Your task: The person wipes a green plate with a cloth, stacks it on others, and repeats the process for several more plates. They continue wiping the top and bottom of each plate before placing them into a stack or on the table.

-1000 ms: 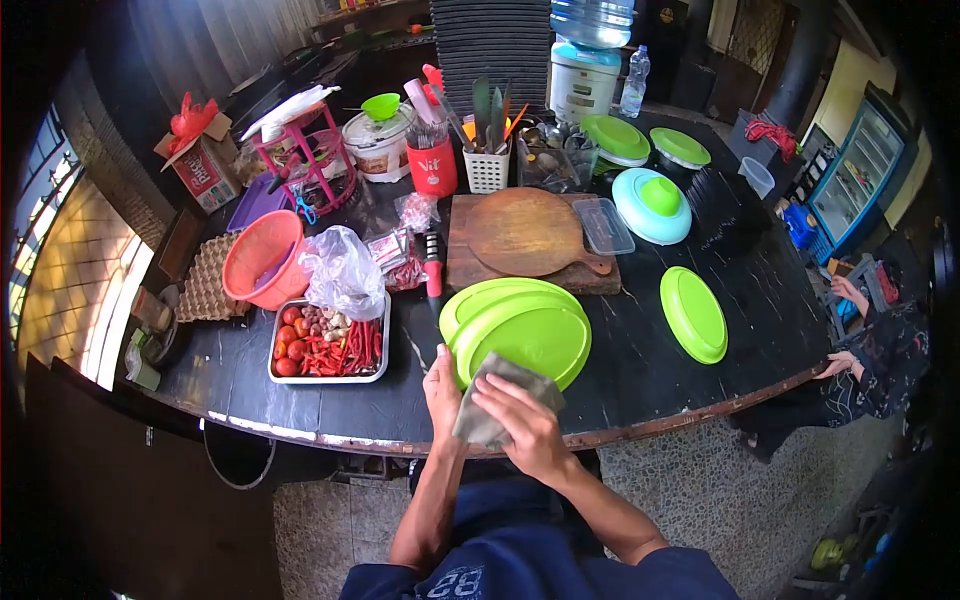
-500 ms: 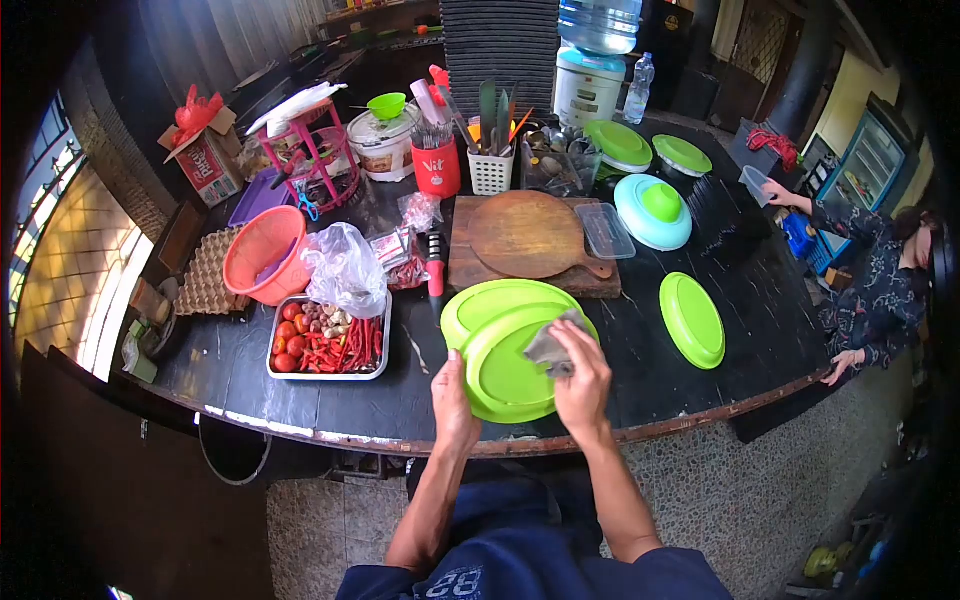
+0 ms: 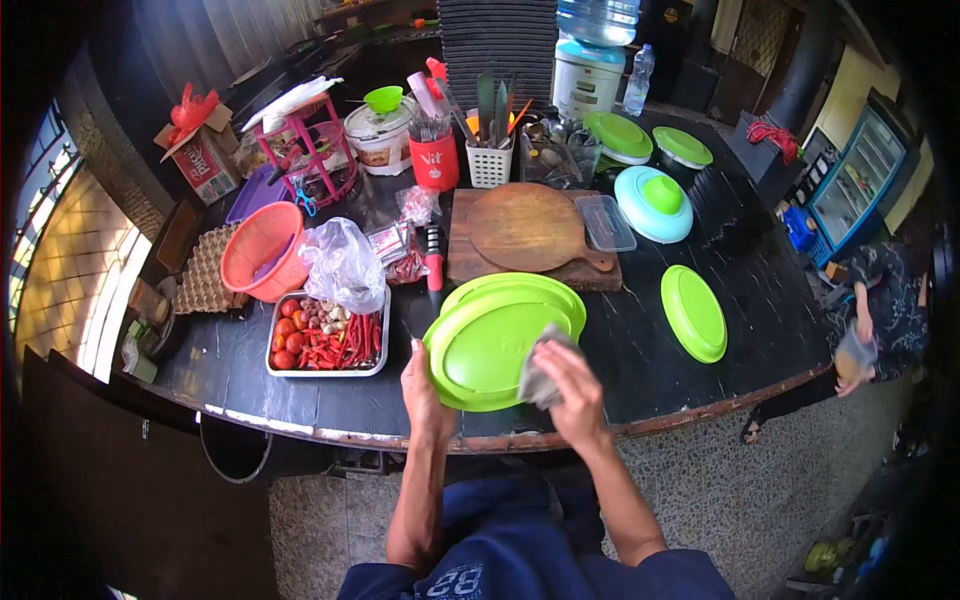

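A: State of the left hand (image 3: 428, 400)?

B: It grasped the green oval lid (image 3: 485, 345) at the left rim, thumb lying along the edge.

A: And the right hand (image 3: 572, 395)?

B: It grasped a bunched grey cloth (image 3: 543, 368), fingers laid over it, at the lid's right rim. How firmly it pressed could not be told.

A: Position of the lid?

B: Directly before the person, at the near side of the black counter (image 3: 625, 385). It partly covered a second green lid (image 3: 562, 298) just behind it. Contact with the counter was hidden.

A: Neighbouring items?

B: To the left, a metal tray (image 3: 330, 374) held tomatoes (image 3: 290, 341) and red chillies (image 3: 350, 345). Behind the lids, a round wooden board (image 3: 528, 230) rested on a thicker rectangular board (image 3: 465, 262). To the right, a third green lid (image 3: 693, 313) lay on the counter, well apart.

A: Anyone else?

B: At far right, a co-worker (image 3: 885, 300) in dark patterned sleeves held a translucent container (image 3: 857, 348), partly blurred.
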